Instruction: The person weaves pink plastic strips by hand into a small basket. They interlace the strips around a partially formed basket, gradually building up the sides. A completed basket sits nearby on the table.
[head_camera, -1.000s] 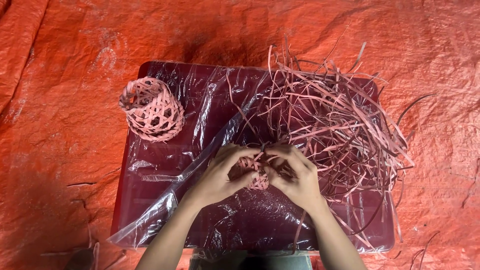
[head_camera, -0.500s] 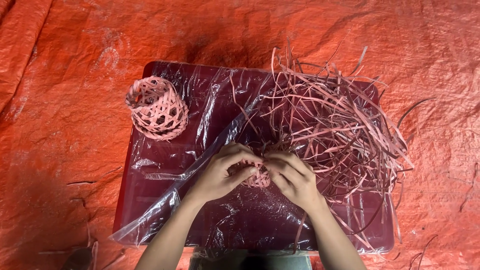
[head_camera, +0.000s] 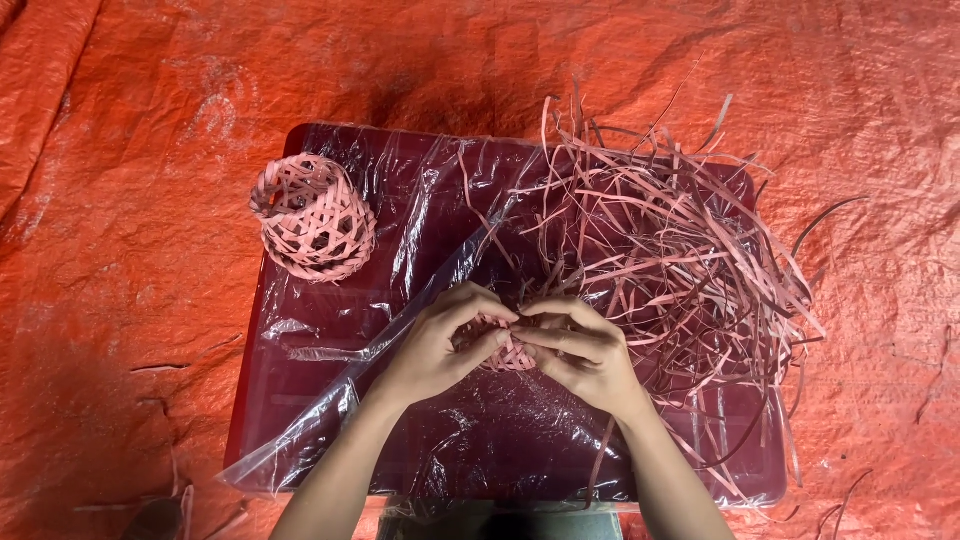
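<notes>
A small pink woven piece (head_camera: 511, 353) of thin strips sits between my two hands over the middle of a dark red low table (head_camera: 300, 400) wrapped in clear plastic. My left hand (head_camera: 445, 345) curls around its left side, fingers bent over the top. Fingertips of my right hand (head_camera: 585, 355) pinch its upper right edge. Both hands touch each other above the piece, which they mostly hide.
A finished pink woven ball-shaped basket (head_camera: 312, 217) stands at the table's back left. A loose heap of pink strips (head_camera: 680, 260) covers the right half and spills over the edge. A crumpled orange tarp (head_camera: 120, 200) lies under everything.
The view has shifted slightly, so the basket sits a little more to the right. My fingers have shifted a little on the woven piece; the hands stay in place.
</notes>
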